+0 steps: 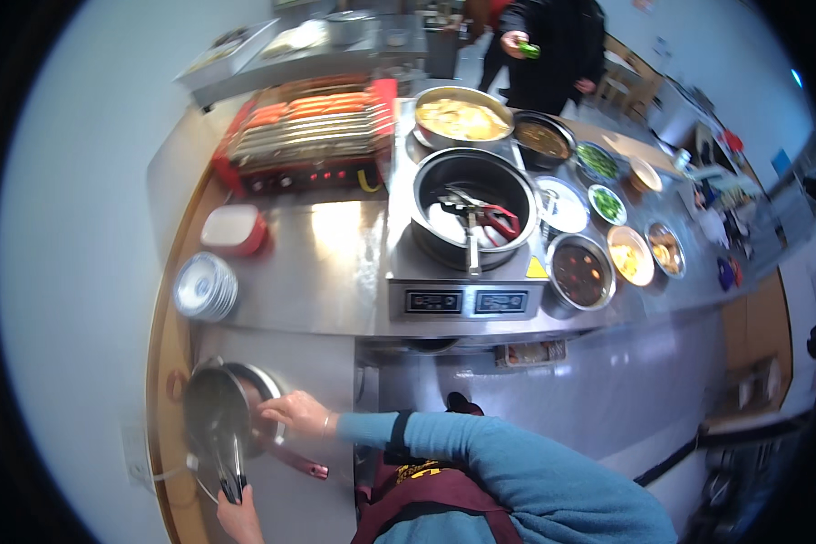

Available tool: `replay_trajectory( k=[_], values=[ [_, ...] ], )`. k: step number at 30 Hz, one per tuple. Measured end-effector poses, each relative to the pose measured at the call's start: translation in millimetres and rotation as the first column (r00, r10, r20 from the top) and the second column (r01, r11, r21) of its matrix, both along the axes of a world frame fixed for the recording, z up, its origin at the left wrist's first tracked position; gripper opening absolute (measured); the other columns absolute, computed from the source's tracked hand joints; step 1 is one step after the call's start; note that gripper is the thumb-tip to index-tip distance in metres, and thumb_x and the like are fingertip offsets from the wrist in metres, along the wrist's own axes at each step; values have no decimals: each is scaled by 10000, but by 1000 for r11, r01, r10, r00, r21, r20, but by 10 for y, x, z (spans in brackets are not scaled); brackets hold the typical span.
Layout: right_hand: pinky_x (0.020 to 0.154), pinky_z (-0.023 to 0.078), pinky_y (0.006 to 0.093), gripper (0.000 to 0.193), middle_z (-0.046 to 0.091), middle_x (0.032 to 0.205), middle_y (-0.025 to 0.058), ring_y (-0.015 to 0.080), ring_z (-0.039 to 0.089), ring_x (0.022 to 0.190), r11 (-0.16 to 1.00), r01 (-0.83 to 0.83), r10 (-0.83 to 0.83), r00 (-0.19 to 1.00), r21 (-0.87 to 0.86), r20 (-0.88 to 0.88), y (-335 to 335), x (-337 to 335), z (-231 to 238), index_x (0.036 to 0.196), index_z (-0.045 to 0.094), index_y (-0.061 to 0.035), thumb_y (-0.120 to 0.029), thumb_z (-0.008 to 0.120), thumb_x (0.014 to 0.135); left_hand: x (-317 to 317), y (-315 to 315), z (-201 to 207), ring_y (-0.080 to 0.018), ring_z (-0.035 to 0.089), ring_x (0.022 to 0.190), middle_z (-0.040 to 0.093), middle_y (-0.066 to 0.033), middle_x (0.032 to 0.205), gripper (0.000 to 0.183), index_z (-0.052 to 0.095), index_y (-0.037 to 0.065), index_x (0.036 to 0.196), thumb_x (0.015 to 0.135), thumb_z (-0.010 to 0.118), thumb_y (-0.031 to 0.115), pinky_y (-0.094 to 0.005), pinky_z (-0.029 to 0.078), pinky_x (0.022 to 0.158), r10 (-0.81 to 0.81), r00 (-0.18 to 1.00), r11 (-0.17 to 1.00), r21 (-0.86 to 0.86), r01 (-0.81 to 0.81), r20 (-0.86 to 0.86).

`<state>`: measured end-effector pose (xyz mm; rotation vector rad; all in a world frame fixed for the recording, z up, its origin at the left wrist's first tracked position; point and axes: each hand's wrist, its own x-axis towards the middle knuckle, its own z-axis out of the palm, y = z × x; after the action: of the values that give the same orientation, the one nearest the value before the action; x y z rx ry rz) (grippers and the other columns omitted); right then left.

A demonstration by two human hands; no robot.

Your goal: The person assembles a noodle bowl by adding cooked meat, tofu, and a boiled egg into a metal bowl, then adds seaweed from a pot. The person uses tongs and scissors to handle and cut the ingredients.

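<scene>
At the lower left, my left hand (238, 520) is closed round the black handles of metal tongs (233, 473), whose far ends reach into a saucepan (210, 392). My right hand (297, 412) is at the pan's right wall, its curled fingers on the rim. A reddish pan handle (301, 462) sticks out toward me, below that hand. Beneath and behind the pan, the rim of a round metal pot (267, 383) shows partly. The pan's contents are blurred and hard to make out.
Ahead are a stack of bowls (206, 286), a red-and-white container (233, 229), a sausage roller grill (308, 127) and a black pot (474, 195) holding utensils. Several food bowls stand right, including a dark-liquid bowl (581, 271). Across the counter, another person (553, 54) holds something green.
</scene>
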<state>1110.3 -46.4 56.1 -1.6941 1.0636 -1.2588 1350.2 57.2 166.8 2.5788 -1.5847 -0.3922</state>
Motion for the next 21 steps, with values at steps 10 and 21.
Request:
replay_trajectory(
  k=[10,21],
  values=[
    [475,340,206,281,552,689,-81,20,434,546,740,630,-668,644,236,373,1093,-3066,1246,1213,723,-61,-234,567,1056,-384,-73,154,-449,626,1072,658,-256,1213,647,653,35,1246,864,708,555,-500,499,922,-92,995,996,14,91,30],
    [600,532,478,250,663,707,178,392,667,661,481,805,-797,235,-349,-557,721,-4906,574,1053,709,-84,-309,650,958,-250,-239,-291,-377,674,1029,715,-194,1104,634,686,53,1198,895,644,608,-451,532,884,-189,968,976,-74,203,167]
  ],
)
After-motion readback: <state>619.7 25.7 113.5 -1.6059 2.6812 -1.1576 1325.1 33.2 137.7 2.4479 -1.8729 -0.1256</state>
